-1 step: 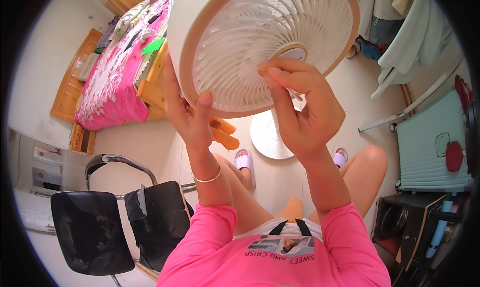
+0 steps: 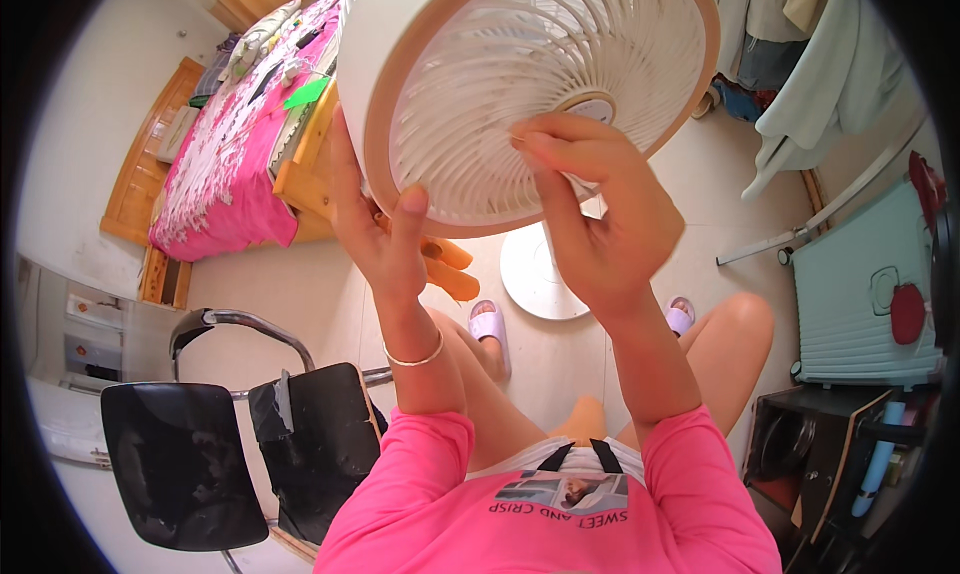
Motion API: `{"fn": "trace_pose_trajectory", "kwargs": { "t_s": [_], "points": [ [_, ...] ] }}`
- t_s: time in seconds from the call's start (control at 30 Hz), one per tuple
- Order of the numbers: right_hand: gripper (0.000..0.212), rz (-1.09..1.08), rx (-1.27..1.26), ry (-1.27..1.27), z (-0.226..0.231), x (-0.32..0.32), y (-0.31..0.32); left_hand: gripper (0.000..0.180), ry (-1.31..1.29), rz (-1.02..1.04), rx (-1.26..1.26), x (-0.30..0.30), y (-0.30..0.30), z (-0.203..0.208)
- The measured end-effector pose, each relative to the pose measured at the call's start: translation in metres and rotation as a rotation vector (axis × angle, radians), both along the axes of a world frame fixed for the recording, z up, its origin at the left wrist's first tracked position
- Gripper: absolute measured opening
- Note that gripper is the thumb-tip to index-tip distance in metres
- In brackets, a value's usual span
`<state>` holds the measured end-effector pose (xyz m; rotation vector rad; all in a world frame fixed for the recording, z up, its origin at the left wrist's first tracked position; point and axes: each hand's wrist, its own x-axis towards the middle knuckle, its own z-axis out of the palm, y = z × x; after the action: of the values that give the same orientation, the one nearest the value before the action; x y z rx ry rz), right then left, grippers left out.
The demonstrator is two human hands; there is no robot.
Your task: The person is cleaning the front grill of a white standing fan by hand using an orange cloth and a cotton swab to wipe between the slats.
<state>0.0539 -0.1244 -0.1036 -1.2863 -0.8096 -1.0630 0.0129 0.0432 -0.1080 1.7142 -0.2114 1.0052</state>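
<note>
A round white fan [image 2: 480, 154] with a beige rim and curved grille slats stands in front of me, its head tilted up. Its stem runs down to a round white base [image 2: 535, 274] on the floor. My left hand [image 2: 385, 234] grips the lower left edge of the fan head, thumb on the beige rim. Two rounded orange pieces [image 2: 450, 279] show beside that hand; what they are I cannot tell. My right hand [image 2: 615, 209] is pinched before the grille, left of the hub [image 2: 590, 107]. Something thin and pale shows at its fingertips, too small to name.
A wooden bed with a pink cover [image 2: 220, 204] stands back left. Near left is a chair with black panels [image 2: 185, 464] and a metal frame. On the right are hanging clothes [image 2: 830, 94], a pale green suitcase [image 2: 860, 284] and a black speaker-like box [image 2: 800, 444].
My right hand has shifted slightly left across the grille, still pinched. The fan head has moved very slightly; my left hand keeps its grip.
</note>
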Motion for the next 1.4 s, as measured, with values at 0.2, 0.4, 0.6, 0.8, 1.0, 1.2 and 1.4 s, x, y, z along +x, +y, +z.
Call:
{"fn": "trace_pose_trajectory", "kwargs": {
  "t_s": [0.2,0.4,0.6,0.8,1.0,1.2,1.4],
  "points": [
    [0.018,0.162,0.039,0.064,0.008,-0.005,0.000,0.088,-0.034,0.009,0.029,-0.003,0.011,-0.002],
    [0.016,0.176,-0.073,0.033,0.010,-0.012,-0.002,0.084,-0.034,-0.008,0.026,-0.003,0.017,-0.006],
    [0.019,0.049,-0.176,0.014,0.003,-0.015,0.002,0.081,-0.002,-0.024,-0.006,-0.006,0.011,-0.003],
    [0.022,-0.158,-0.139,-0.116,0.003,-0.007,0.008,0.082,0.015,-0.010,-0.017,-0.008,0.010,-0.003],
    [0.021,0.043,-0.154,-0.015,0.008,-0.011,0.009,0.080,-0.046,0.040,0.023,-0.010,0.009,-0.002],
    [0.019,0.319,0.006,0.126,0.011,-0.018,0.001,0.078,-0.064,0.060,0.012,-0.011,0.011,-0.004],
    [0.018,0.060,0.006,0.035,0.018,-0.008,0.002,0.077,-0.011,0.000,-0.032,-0.012,0.016,-0.008]
  ]
}}
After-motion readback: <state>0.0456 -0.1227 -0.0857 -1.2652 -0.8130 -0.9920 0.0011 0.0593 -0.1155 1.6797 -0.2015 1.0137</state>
